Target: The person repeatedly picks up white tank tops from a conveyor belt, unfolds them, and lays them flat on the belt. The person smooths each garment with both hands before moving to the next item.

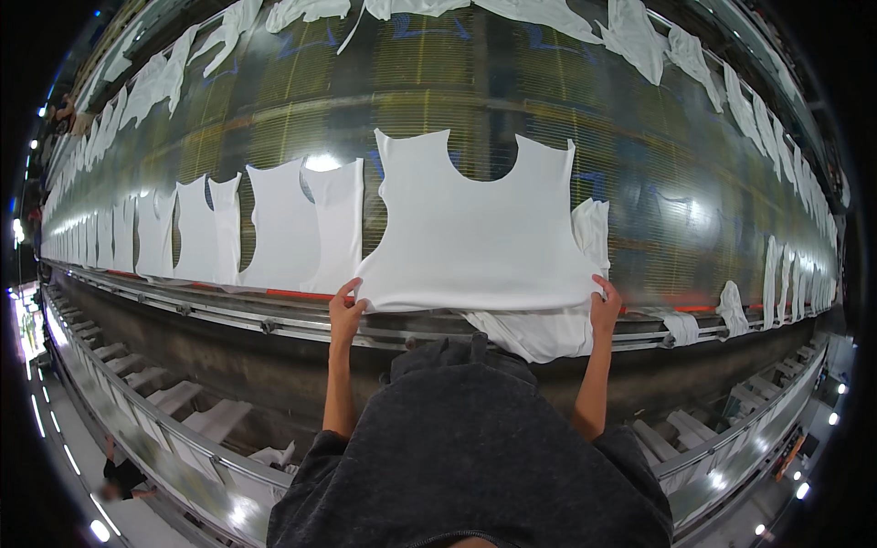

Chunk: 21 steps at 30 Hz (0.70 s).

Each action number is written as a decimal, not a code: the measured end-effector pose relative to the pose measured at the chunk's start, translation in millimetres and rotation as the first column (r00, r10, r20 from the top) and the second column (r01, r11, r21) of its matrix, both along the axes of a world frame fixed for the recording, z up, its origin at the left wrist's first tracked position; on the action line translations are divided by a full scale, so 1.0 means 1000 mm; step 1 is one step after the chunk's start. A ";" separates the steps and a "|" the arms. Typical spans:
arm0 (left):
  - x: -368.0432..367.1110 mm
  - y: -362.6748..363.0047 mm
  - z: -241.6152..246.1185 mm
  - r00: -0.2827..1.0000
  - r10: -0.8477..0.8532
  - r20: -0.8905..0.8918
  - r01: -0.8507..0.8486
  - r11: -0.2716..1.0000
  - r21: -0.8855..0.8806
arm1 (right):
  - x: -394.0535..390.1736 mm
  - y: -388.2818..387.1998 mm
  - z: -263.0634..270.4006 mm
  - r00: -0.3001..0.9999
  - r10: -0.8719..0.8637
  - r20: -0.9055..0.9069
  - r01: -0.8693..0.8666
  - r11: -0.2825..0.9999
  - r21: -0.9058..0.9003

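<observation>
A white cut shirt panel [473, 233] with a scooped neckline and curved armholes lies spread over a long glossy table [658, 246]. My left hand [347, 306] pinches its lower left corner between thumb and fingers. At the lower right corner, my right hand [606, 305] grips the fabric in the same way. The hem between my hands is slightly rolled and sits by the table's near edge. Below the hem, a bunched white cloth [534, 335] hangs over the metal rail, partly covered by the panel. Another folded white piece [592, 229] shows behind the panel's right side.
Similar white panels [281, 226] lie in a row to the left. White fabric pieces [637, 41] hang along the far edge, and more [732, 308] lie to the right. A metal rail [267, 325] with a red strip runs along the near edge. Another person [123, 476] is at the lower left.
</observation>
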<state>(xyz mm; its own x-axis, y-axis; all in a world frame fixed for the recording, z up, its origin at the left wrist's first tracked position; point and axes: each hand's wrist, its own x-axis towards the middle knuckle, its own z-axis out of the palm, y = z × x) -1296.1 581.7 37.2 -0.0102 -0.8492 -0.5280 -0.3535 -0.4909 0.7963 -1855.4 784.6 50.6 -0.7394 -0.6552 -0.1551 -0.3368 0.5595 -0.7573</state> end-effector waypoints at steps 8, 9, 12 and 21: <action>0.010 0.018 -0.011 1.000 -0.004 -0.006 0.004 1.000 -0.013 | 0.008 0.035 -0.013 0.997 -0.077 0.021 0.074 0.990 0.122; 0.011 0.020 -0.010 1.000 -0.005 0.005 0.005 1.000 -0.003 | 0.010 0.038 -0.013 0.999 -0.054 -0.010 0.054 0.992 0.116; 0.015 0.026 -0.007 0.998 -0.054 0.045 0.052 0.998 0.036 | 0.014 0.047 -0.012 0.995 -0.018 -0.096 0.028 0.994 0.103; 0.019 0.041 -0.010 0.998 -0.055 0.026 0.054 0.997 0.060 | 0.017 0.065 -0.013 0.996 -0.026 -0.086 0.038 0.989 0.142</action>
<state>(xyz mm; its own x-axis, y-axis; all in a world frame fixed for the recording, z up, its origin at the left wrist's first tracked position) -1277.0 622.5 26.9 -0.0400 -0.8148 -0.5784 -0.4027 -0.5166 0.7556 -1838.5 850.1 37.1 -0.7737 -0.6066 -0.1827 -0.3758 0.6716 -0.6385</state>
